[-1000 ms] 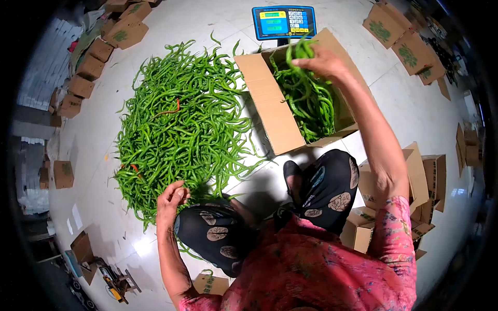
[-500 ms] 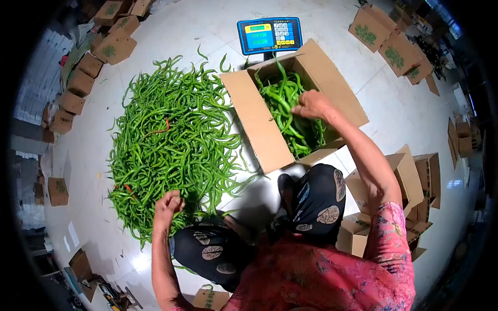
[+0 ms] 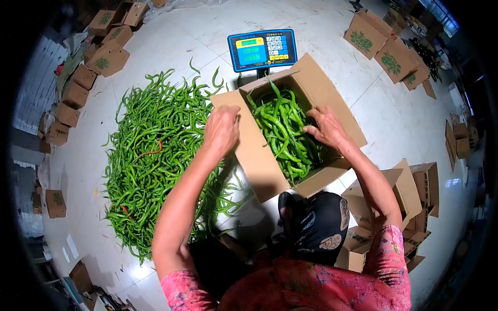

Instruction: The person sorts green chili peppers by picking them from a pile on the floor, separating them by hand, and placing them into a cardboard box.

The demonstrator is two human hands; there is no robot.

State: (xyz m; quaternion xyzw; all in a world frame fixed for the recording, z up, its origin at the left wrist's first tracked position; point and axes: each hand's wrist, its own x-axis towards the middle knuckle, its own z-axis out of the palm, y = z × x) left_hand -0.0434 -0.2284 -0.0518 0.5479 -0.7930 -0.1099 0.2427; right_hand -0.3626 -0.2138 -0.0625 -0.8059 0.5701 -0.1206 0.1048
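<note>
1. Green peppers (image 3: 282, 129): heaped lengthwise inside an upright cardboard box, with one pepper tip rising at the far end.
2. Cardboard box (image 3: 337, 101): top open, standing slightly askew in front of the person; its long left flap (image 3: 262, 173) and long right flap are folded outward.
3. Right hand (image 3: 320, 126): at the box's right side, above the edge of the heap; thumb and fingers apart, with a gap visible between them. Whether it touches the peppers cannot be told.
4. Left hand (image 3: 223, 129): at the outer edge of the left flap, back uppermost, fingers curled; whether they are clamped on the cardboard cannot be told.
5. Pepper pile (image 3: 148, 173): a broad spread of loose green peppers on the pale tiled floor (image 3: 202, 36), left of the box; a red pepper (image 3: 160, 146) lies among them.
6. Scale display (image 3: 262, 50): blue-framed, with keypad, raised on a post just beyond the box's far end.
7. Open cartons (image 3: 404, 192): clustered on the floor to the right, beside the person's right arm.
8. Leaf-printed cartons (image 3: 368, 37): near the upper right margin, well apart from the box.
</note>
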